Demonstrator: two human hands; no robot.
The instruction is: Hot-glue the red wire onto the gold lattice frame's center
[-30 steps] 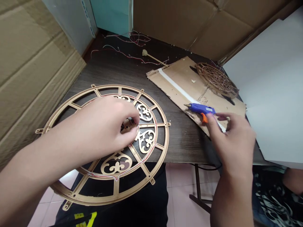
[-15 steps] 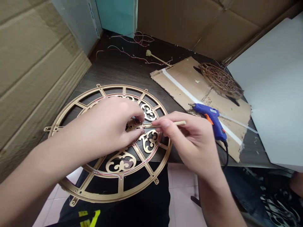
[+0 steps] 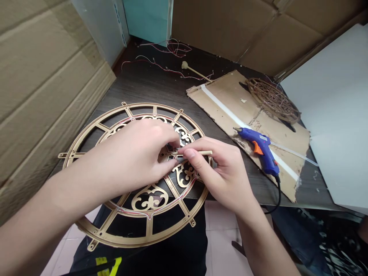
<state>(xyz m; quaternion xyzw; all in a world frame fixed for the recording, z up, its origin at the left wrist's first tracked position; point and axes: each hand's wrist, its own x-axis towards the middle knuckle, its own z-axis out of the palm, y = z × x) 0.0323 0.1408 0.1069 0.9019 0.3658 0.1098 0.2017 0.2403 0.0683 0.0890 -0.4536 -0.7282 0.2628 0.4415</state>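
Note:
A round gold-coloured ornamental frame (image 3: pixel 149 230) with spokes and scrollwork lies partly over the table's front edge. Red and white wire (image 3: pixel 135 212) runs along its inner ring. My left hand (image 3: pixel 143 147) reaches across the frame, fingers curled, with thumb and forefinger gripping either side of a spoke near the hub. Fine wire shows between those fingertips; whether they pinch it is unclear. My right hand (image 3: pixel 221 168) pinches a thin pale wooden stick (image 3: pixel 206 153), held nearly level, its tip at the spoke between my left fingertips.
A blue glue gun (image 3: pixel 260 145) lies on a cardboard sheet (image 3: pixel 227 99) at the right, its cord hanging over the edge. Behind it rests a brown round openwork piece (image 3: pixel 271 97). Loose wires (image 3: pixel 169 69) and a glue-tipped stick (image 3: pixel 198 73) lie at the back. Cardboard walls surround the table.
My right hand has moved left with the stick, bringing its tip closer to the hub. My left hand keeps its place on the frame. The whole view has shifted slightly.

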